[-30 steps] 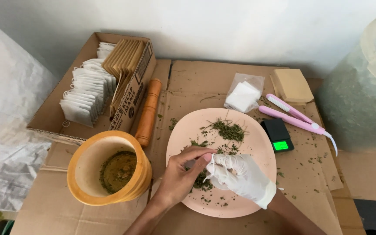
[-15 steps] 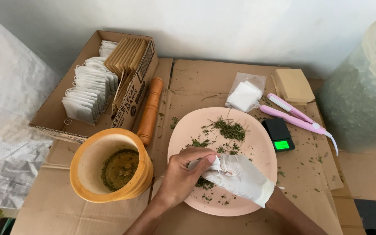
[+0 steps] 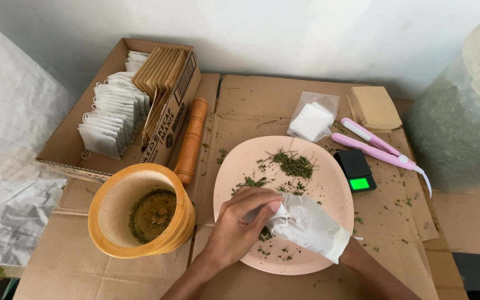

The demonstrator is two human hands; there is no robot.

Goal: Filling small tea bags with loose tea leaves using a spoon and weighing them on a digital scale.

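While the bare left hand and the white-gloved right hand meet low on the pink plate, their fingers are pinched together on a small white sachet, mostly hidden. Filling goes best with its mouth held open over the plate, beside the dried green herb at upper centre.

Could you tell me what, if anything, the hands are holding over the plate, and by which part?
The left hand and gloved right hand meet over the pink plate; whatever they pinch is hidden.
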